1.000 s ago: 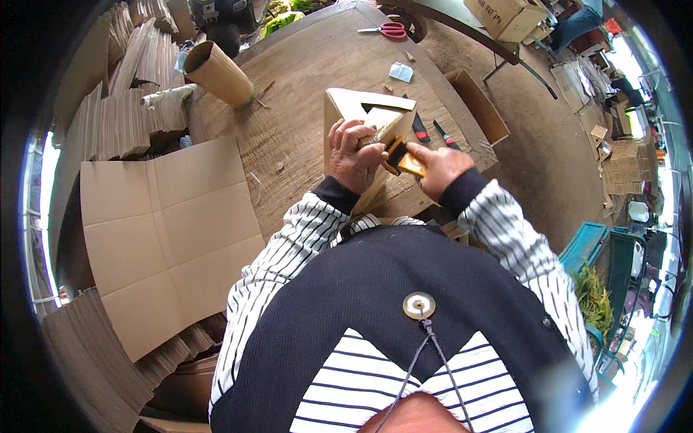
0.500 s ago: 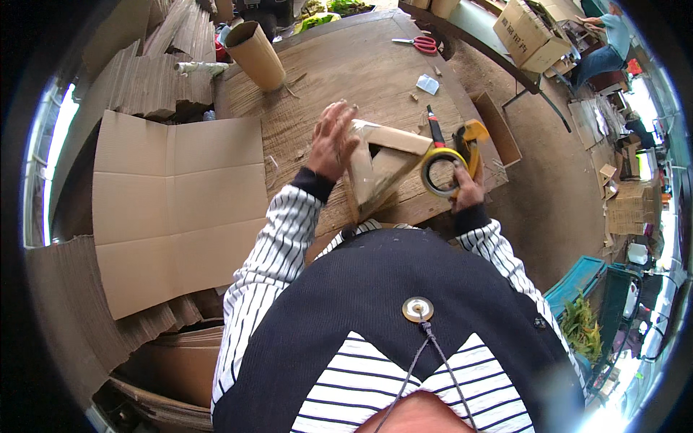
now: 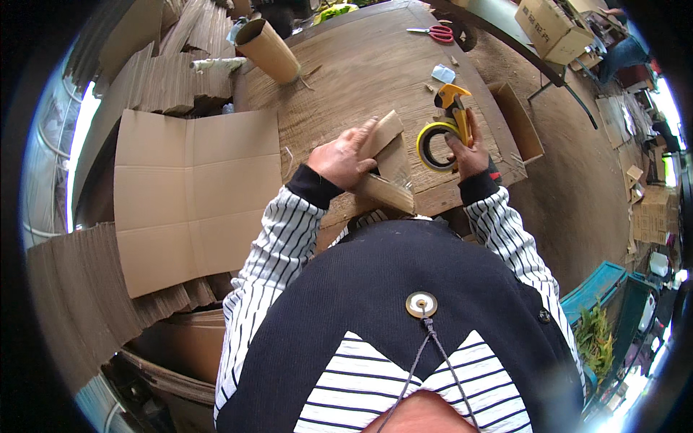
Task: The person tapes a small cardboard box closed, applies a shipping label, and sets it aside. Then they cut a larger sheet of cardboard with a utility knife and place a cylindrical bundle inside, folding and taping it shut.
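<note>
On the wooden worktop (image 3: 346, 72), a triangular cardboard form (image 3: 395, 164) stands by the near edge, gripped by the left hand (image 3: 343, 157). The right hand (image 3: 469, 151) clasps a yellow tape dispenser (image 3: 452, 94) toward the near right corner; red-handled scissors (image 3: 441, 34) (blades pointing left) lie by the far right corner.

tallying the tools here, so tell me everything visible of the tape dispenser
The tape dispenser is yellow and black, seemingly plastic, with an orange head at its far end. A yellow-edged roll sits at its left side, round opening showing. The right hand grips it over the wooden table.
</note>
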Tool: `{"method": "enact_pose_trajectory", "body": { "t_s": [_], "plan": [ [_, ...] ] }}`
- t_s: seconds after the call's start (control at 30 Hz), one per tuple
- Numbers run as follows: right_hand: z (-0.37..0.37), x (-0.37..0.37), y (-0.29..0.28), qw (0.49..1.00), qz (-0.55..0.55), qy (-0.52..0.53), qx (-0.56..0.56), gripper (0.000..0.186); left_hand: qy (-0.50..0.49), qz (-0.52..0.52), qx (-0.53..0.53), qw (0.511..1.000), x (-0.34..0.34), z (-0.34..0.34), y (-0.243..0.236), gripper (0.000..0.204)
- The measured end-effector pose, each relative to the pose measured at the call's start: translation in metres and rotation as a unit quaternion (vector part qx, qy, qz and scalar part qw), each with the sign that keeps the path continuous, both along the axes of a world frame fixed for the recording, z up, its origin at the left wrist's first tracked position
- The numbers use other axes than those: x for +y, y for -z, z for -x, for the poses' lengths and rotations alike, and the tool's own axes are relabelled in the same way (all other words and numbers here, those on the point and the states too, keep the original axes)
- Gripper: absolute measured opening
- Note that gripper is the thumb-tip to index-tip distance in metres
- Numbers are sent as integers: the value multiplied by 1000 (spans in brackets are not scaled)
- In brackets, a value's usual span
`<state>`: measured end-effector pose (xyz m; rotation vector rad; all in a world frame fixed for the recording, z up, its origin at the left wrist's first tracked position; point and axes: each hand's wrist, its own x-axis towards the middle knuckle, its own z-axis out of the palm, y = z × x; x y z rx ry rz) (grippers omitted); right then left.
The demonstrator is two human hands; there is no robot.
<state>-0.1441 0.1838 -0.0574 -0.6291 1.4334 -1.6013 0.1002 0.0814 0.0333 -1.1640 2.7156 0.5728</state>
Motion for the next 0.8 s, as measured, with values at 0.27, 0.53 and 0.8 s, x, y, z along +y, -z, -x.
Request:
{"method": "enact_pose_trajectory", "body": {
  "t_s": [0.27,0.53,0.8],
  "plan": [
    [10,14,24,984,133,-17,117,74,136,-10,-99,986,-12,41,-21,76],
    [19,21,-18,889,206,-36,407,74,62,-113,135,982,-21,12,-9,74],
    [22,4,-59,821,270,-159,477,71,-212,-534,463,674,-1,39,-2,19]
  ]
}}
